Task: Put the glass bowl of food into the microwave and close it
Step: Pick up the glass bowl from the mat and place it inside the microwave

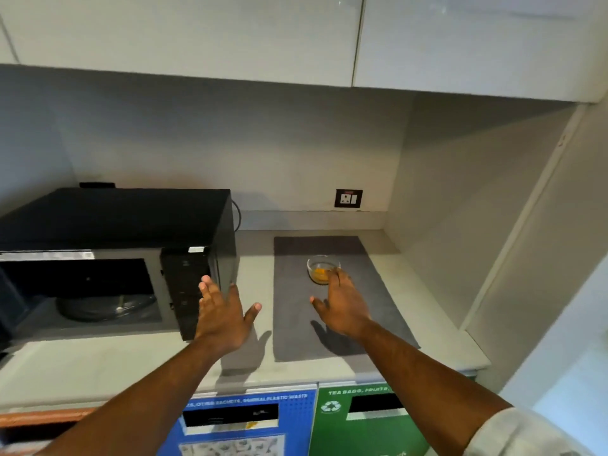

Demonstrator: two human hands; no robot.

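A small glass bowl with yellow food in it stands on a dark grey mat on the counter. My right hand reaches over the mat, fingers spread, its fingertips at the bowl's near right rim, not closed around it. My left hand hovers open with fingers apart in front of the black microwave's control panel. The microwave stands at the left with its cavity exposed and a turntable visible inside; its door swings out to the left, mostly out of frame.
A wall socket sits on the back wall. White cabinets hang overhead. A side wall closes the counter on the right. Blue and green waste bin fronts sit below the counter edge.
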